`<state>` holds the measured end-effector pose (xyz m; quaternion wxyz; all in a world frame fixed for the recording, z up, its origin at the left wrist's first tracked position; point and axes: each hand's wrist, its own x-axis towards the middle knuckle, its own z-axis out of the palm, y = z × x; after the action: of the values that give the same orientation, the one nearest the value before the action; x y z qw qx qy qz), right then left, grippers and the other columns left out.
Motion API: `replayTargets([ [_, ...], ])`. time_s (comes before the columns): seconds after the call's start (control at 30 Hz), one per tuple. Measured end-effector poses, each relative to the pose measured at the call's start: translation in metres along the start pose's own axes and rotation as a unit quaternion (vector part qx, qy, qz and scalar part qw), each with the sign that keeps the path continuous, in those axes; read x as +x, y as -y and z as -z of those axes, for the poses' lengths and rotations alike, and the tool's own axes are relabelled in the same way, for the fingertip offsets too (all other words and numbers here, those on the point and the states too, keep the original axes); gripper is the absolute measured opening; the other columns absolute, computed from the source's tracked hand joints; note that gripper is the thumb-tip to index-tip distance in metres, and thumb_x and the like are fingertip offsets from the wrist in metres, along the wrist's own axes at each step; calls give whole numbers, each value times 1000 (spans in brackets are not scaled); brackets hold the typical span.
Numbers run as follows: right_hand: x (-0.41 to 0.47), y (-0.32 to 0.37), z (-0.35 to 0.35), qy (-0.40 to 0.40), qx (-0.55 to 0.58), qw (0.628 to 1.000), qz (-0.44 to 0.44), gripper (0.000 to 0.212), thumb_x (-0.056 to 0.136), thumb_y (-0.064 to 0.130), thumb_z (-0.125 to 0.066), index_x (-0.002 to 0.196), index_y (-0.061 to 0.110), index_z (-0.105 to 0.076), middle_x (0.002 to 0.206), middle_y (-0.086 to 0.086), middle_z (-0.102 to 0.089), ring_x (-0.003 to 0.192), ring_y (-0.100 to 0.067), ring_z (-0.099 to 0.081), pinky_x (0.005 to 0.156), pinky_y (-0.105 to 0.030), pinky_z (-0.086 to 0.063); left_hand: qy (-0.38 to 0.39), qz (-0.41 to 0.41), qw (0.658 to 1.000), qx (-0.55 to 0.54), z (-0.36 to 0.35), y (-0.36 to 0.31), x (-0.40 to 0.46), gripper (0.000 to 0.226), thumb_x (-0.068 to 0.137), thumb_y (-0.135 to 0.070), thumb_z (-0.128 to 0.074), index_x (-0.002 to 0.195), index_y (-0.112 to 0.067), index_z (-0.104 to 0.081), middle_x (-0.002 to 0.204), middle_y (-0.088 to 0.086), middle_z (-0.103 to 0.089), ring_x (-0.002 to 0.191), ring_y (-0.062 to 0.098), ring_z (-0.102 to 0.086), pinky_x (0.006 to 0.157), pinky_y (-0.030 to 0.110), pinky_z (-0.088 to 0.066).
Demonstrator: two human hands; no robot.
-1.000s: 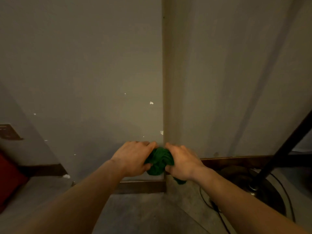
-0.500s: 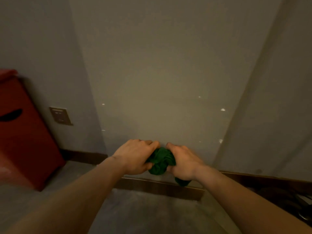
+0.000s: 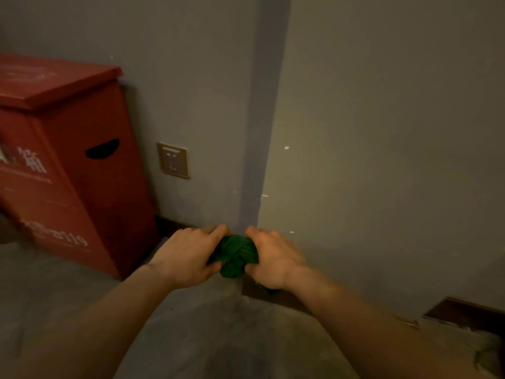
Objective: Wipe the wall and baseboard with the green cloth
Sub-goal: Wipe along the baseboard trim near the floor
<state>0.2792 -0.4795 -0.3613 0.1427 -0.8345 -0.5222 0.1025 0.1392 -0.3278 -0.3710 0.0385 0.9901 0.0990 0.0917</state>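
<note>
A red box [image 3: 68, 165] stands far left against the wall [image 3: 382, 160], a wall socket [image 3: 173, 160] just right of it. At centre, a person's left hand [image 3: 188, 255] and right hand [image 3: 276, 259] are both closed around the green cloth [image 3: 237, 255], bunched between them near the wall's projecting corner, above the dark baseboard [image 3: 273, 295]. The cloth looks soft, light and easily crumpled; a wadded handful, pressed flat under the palm, should serve best.
</note>
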Motion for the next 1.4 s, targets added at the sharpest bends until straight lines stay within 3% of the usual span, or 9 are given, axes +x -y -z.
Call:
replayTargets([
  [0.2,33,27,-49,-13,-10,1000,5,40,78,29,-74,110,28,-50,113,-2,-61,101,-27,-60,76,-34,-47,7,33,999,-16,-35,50,-21,47,83,-44,-63,122,-35,-38,108,-7,-59,89,22,-64,68,39,-49],
  [0.47,63,33,-105,-5,9,999,-36,45,75,30,-77,109,31,-49,111,2,-59,101,-25,-61,77,-36,-50,22,69,995,-65,-86,83,-33,50,85,-44,-65,124,-35,-37,116,-6,-58,90,20,-62,73,40,-51],
  [0.77,79,24,-151,17,110,990,-88,42,74,19,-79,101,36,-53,106,7,-60,96,-14,-59,77,-34,-55,14,126,971,-202,-137,102,-45,45,88,-37,-70,122,-40,-41,107,-10,-58,84,8,-57,74,34,-52],
  [0.87,84,20,-160,22,232,964,-131,40,75,11,-76,92,40,-54,98,14,-62,87,-3,-61,66,-15,-49,-6,162,944,-288,-154,107,-42,45,86,-28,-74,119,-41,-45,102,-14,-60,84,6,-60,70,24,-49],
  [0.93,89,21,-164,47,318,932,-167,38,77,15,-75,93,43,-54,98,15,-61,87,-2,-61,66,-13,-46,-32,204,903,-375,-165,109,-37,44,84,-18,-76,113,-40,-51,100,-14,-64,89,3,-63,69,17,-48],
  [1.03,99,24,-175,72,454,862,-212,36,73,38,-73,101,51,-56,109,8,-62,96,-9,-64,74,-25,-54,-82,240,829,-498,-181,107,-29,39,85,-4,-74,107,-33,-59,96,-7,-68,88,6,-68,68,22,-54],
  [1.13,109,22,-186,70,535,811,-225,54,62,62,-75,112,58,-58,122,7,-61,108,-16,-64,89,-39,-58,-121,256,780,-558,-195,102,-20,34,87,1,-70,109,-24,-62,95,-1,-71,85,13,-71,69,30,-59],
  [1.3,127,17,-204,-3,459,846,-271,35,81,39,-78,109,51,-60,117,7,-61,100,-10,-62,69,-21,-53,-131,275,738,-603,-217,87,-8,41,91,1,-64,117,-29,-56,107,-4,-70,96,7,-69,79,22,-58],
  [1.4,137,9,-213,-51,356,892,-274,31,86,30,-74,103,49,-55,114,6,-62,106,-16,-62,80,-31,-57,-154,294,753,-568,-234,77,-5,58,91,-6,-66,131,-44,-45,128,-12,-58,115,-1,-58,94,22,-52],
])
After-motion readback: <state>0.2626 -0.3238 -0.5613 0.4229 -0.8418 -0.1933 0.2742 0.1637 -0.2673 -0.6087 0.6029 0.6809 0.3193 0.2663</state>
